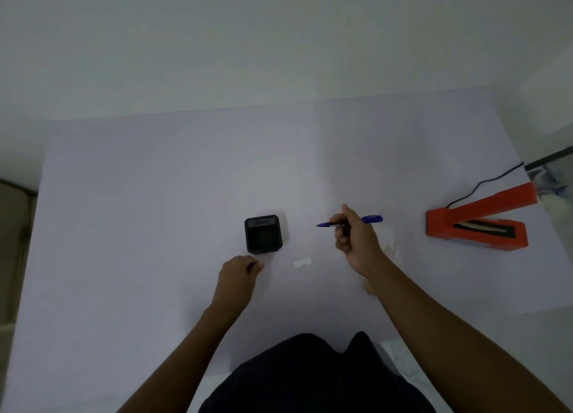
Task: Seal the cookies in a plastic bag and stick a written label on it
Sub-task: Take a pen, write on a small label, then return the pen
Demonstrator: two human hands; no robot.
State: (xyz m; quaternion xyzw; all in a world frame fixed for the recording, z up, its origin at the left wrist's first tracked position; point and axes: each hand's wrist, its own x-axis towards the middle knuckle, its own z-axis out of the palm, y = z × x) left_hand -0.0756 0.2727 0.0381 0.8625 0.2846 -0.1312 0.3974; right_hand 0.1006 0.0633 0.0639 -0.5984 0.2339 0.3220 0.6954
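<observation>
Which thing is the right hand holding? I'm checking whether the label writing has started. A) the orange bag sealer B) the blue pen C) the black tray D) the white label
B: the right hand has its grip closed around the blue pen, held above the table, while the white label lies untouched on the table between the hands.

Table (124, 226): tray (263, 234), label (302, 262), sealer (477, 223).
</observation>
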